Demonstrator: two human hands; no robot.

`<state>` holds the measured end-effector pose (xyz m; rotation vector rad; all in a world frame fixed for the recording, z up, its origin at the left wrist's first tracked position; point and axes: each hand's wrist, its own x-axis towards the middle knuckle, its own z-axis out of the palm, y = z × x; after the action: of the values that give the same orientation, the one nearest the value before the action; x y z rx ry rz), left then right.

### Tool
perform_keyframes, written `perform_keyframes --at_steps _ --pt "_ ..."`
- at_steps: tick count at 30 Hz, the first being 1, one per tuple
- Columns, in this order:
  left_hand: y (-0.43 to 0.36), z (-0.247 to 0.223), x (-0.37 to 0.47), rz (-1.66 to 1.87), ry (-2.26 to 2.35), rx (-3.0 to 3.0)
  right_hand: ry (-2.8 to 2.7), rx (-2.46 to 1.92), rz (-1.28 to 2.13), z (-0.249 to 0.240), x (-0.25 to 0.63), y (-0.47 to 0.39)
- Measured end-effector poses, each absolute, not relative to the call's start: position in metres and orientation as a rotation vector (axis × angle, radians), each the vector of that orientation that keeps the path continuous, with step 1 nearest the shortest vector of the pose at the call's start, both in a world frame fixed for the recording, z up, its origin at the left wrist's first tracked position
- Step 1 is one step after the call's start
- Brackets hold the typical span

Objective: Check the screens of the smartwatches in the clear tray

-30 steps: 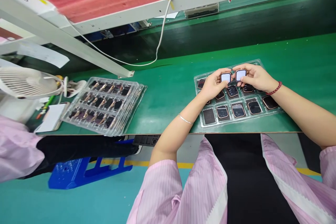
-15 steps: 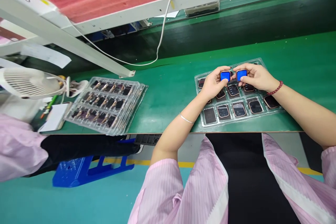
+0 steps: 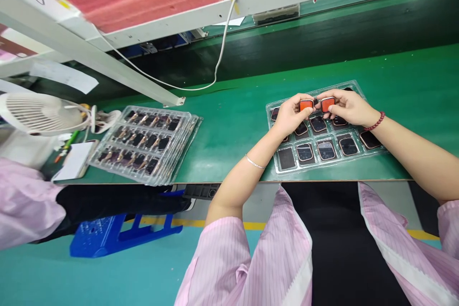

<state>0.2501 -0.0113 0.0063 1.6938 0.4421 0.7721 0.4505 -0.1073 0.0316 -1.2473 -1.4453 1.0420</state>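
Observation:
My left hand [image 3: 291, 114] is closed on a smartwatch without a strap [image 3: 306, 104], its screen lit orange-red. Beside it my right hand [image 3: 348, 106] grips a second strapless smartwatch [image 3: 327, 103] with the same lit colour. Both screens face up toward me, close together. Under the hands lies a clear plastic tray [image 3: 281, 170] with compartments. Several dark-screened smartwatches [image 3: 326, 150] with gold-toned rims sit in it. The front left compartment [image 3: 286, 158] holds no watch. My hands and forearms hide part of the tray.
A stack of clear trays with small dark parts [image 3: 179, 153] stands on the green bench [image 3: 229, 129] to the left. Beyond are a white fan [image 3: 39, 112] and a notepad [image 3: 73, 161]. A white cable [image 3: 219, 57] hangs from the shelf [image 3: 172, 16]. Another person's sleeve [image 3: 28, 203] shows at left.
Both watch screens have turned from blue to orange-red. The hands and the watches in them have barely shifted.

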Motion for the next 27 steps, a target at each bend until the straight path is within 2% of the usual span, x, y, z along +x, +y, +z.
perform_keyframes --at_steps 15,27 --pt "-0.015 0.018 0.248 0.712 0.499 1.619 -1.318 -1.251 1.093 0.036 0.453 -0.108" --pt "-0.008 0.007 0.249 0.724 0.501 1.645 -1.35 -1.3 1.037 0.036 0.451 -0.109"
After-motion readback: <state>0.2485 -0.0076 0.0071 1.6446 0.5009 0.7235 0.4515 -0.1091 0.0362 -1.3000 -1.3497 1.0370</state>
